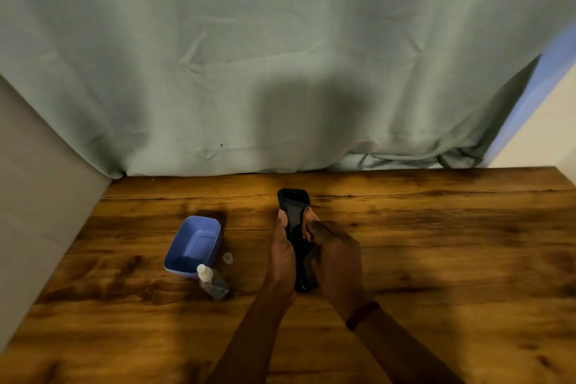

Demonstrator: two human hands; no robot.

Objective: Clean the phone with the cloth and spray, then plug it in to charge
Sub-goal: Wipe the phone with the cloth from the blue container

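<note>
You hold the phone (294,212) above the wooden table (436,259), near the middle of it and a little toward the far edge, with its long side pointing away from you. Your left hand (282,254) is closed around the left edge of the phone, the thumb lying on the side of the dark case, so this hand grips it firmly. Your right hand (335,259) is closed on a small brownish cloth (308,221) and presses it on the right part of the screen; the two hands are together, one on each side of the phone. The upper end of the phone stands out free beyond your fingers. On your right wrist there is a dark red band (363,315). To the left of your hands, apart from them, a blue plastic tub (193,243) stands open on the table. Just in front of the tub the clear spray bottle (212,282) lies tilted, its white nozzle touching or almost touching the tub; I cannot tell which. A small clear cap (228,257) stands beside the tub, between it and your left hand. Behind the table hangs a grey-green curtain (280,56).
</note>
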